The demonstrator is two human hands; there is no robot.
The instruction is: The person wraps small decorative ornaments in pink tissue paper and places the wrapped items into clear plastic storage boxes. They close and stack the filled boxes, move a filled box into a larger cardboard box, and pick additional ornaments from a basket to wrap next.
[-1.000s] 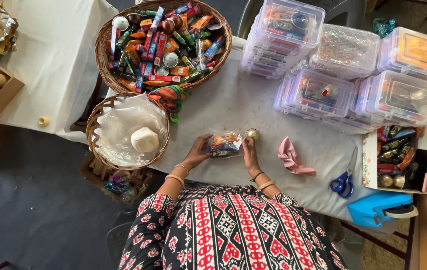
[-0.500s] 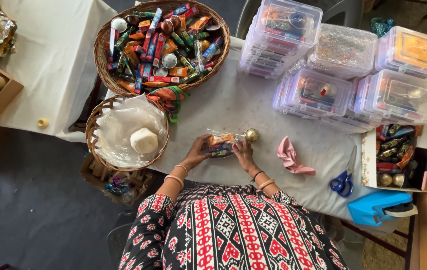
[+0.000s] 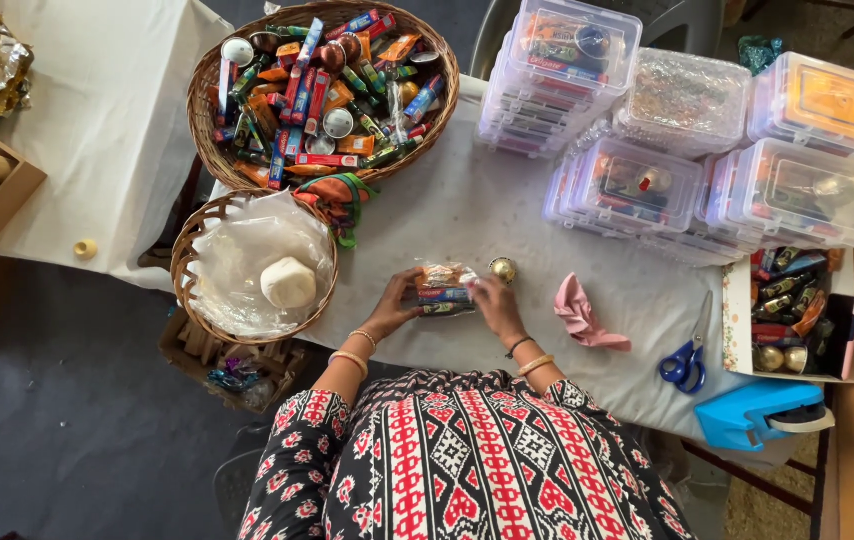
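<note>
Both hands are closing on the clear packet point(image 3: 445, 290) over the tabletop point(image 3: 507, 215): left hand point(image 3: 394, 305) gripping, right hand point(image 3: 492, 303) now drawn in (probably pinching its edge), beside a small brass bell point(image 3: 503, 268).

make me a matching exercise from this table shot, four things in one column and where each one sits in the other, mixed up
Things:
1. scissors
2. pink cloth
3. clear packet
4. white block

Places:
A. inside the smaller wicker basket, on crumpled plastic
B. held between the left hand and the right hand
C. on the white table cover, just right of the right hand
D. near the table's right end, beside the blue tape dispenser

Pairs: 1-D, 2-C, 3-B, 4-A
</note>
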